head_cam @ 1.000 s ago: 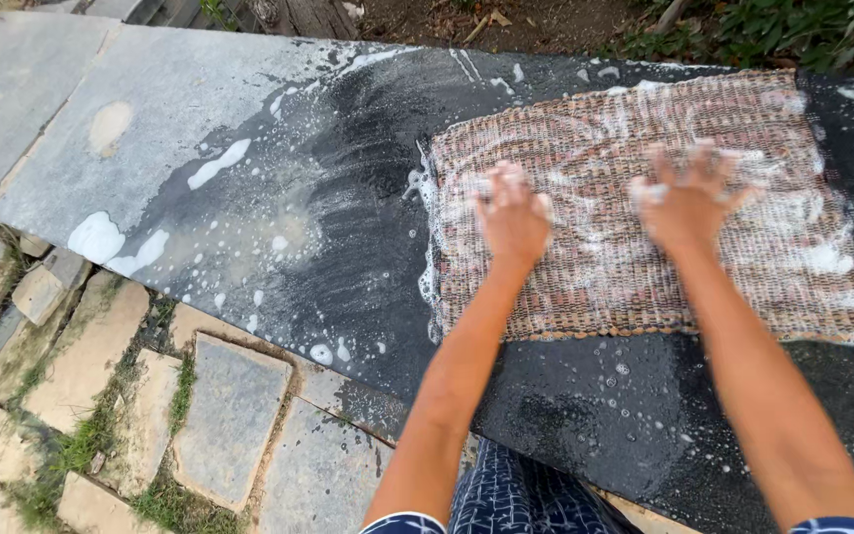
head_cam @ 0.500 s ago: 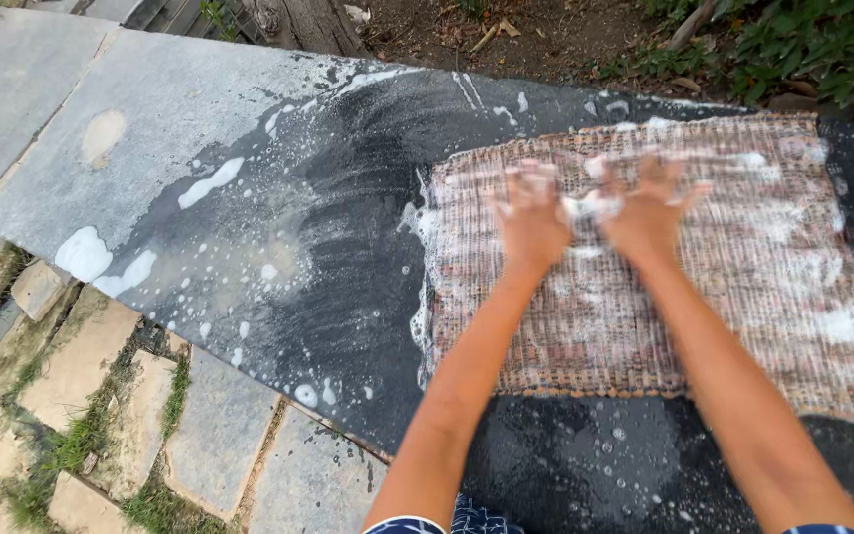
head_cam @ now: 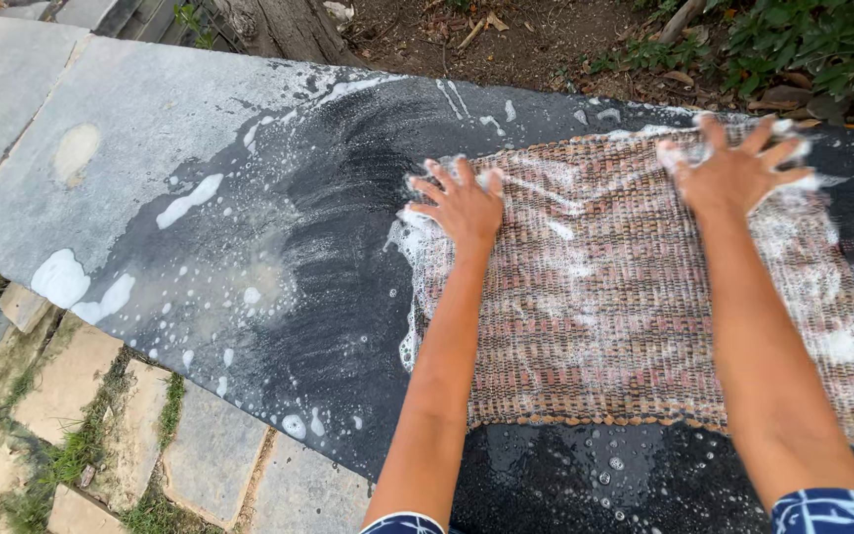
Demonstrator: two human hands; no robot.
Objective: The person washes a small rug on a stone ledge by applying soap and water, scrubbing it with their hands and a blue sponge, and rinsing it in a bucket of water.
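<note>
Head view looks down on two bare hands pressed flat on a soapy woven mat (head_cam: pixel 605 297). The left hand (head_cam: pixel 462 203) lies on the mat's near-left corner, its grip apart, fingers spread wide and holding nothing, foam clinging to the fingertips. The right hand (head_cam: pixel 733 173) rests on the far edge of the mat, well apart from the left, its grip likewise apart with splayed fingers and suds across the knuckles. The mat, reddish-brown with a pale weave, lies flat on the right part of a dark wet stone worktop (head_cam: pixel 249 198), streaked white with lather. Foam patches (head_cam: pixel 61 282) dot the slab toward its left, where the stone turns dry and grey. Below the slab sit paving stones (head_cam: pixel 210 445) with grass in the joints; beyond it lie bare soil and green leaves (head_cam: pixel 812 40).
</note>
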